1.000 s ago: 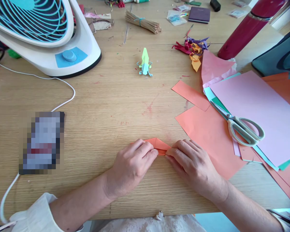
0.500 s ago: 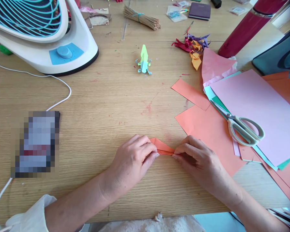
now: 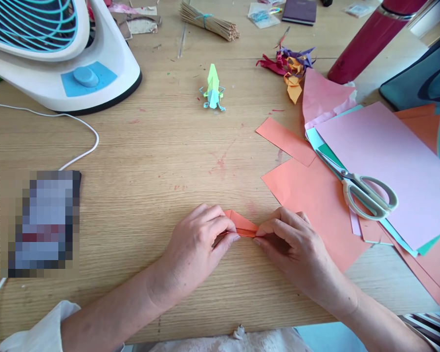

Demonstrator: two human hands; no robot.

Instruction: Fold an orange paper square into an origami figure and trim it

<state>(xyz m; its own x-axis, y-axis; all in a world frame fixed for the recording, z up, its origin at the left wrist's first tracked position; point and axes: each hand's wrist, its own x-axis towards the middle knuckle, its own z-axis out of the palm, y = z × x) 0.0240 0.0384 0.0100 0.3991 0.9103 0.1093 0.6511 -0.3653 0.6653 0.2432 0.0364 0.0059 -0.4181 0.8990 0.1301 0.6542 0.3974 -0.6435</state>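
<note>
A small folded orange paper (image 3: 242, 223) lies on the wooden table (image 3: 161, 146) near its front edge. My left hand (image 3: 200, 244) pinches its left end, fingers pressed together on the fold. On the other end, my right hand (image 3: 291, 242) pinches with thumb and fingertips. Only a short strip of the paper shows between the two hands.
Orange sheets (image 3: 311, 195), a pink sheet (image 3: 385, 161) and scissors (image 3: 363, 188) lie to the right. A green-blue origami figure (image 3: 212, 88) stands mid-table, crumpled paper figures (image 3: 289, 66) behind it. A white fan (image 3: 58, 49) and cable (image 3: 77, 132) sit far left, a phone (image 3: 40, 222) at left, a red bottle (image 3: 366, 39) far right.
My right hand slid out along the folded paper and then back toward the left hand. The view has drifted slightly, things sit a little higher and more to the left.
</note>
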